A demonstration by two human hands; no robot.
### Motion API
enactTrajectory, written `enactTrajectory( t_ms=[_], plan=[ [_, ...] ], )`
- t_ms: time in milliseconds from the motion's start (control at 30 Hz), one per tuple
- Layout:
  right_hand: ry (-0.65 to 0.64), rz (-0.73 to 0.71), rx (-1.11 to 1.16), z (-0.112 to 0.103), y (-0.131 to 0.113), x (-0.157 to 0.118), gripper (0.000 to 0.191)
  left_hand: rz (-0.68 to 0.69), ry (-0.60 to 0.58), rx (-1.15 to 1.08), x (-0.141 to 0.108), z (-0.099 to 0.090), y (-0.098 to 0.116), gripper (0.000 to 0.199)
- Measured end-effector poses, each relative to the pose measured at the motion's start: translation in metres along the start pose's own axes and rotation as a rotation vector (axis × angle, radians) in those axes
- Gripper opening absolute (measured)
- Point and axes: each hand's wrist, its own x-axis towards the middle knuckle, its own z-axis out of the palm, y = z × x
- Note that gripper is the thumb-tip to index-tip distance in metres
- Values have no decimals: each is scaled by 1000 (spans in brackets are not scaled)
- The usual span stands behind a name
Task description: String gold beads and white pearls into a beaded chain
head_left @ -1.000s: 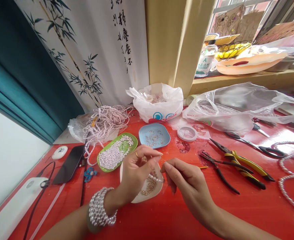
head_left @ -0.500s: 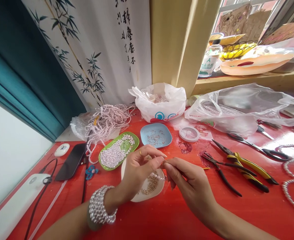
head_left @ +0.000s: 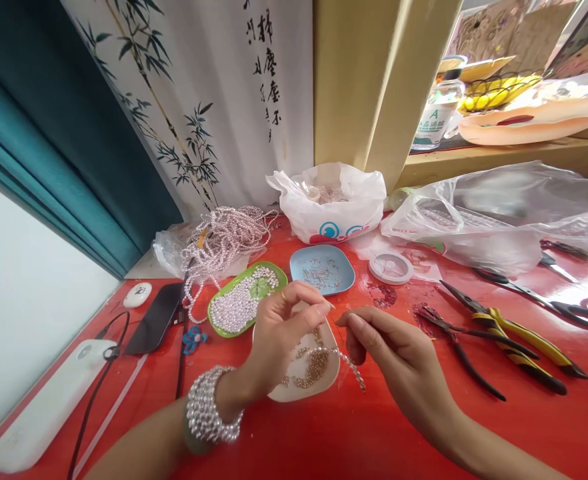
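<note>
My left hand (head_left: 289,320) is pinched, fingers curled, over a white dish (head_left: 330,373) of small gold beads (head_left: 317,370). A short strand of pearly beads (head_left: 347,360) comes out from under that hand and droops to the right, its end hanging beside the dish. My right hand (head_left: 389,353) is closed in a pinch just right of the left fingertips, with a small gap between the hands. Whatever lies between its fingertips is too fine to make out. Several rows of pearl bracelet (head_left: 209,407) circle my left wrist.
Behind my hands stand a green dish (head_left: 214,327) of pearl beads and a blue dish (head_left: 344,280) of small metal pieces. A spool (head_left: 391,268), pliers (head_left: 474,360), more pliers (head_left: 534,347) and scissors (head_left: 544,300) lie right. Bead strands (head_left: 229,233) and a phone (head_left: 157,320) are left.
My hands have moved slightly apart at the fingertips. The beaded strand now hangs in view below them. The whole scene has shifted a little to the right in view.
</note>
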Motion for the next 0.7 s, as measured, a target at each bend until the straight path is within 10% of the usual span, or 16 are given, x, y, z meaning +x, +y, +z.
enactTrajectory(
  t_ms=[700],
  plan=[
    [-406, 103, 274, -44, -35, 15, 24, -54, -467, 13, 20, 21, 47, 7]
  ],
)
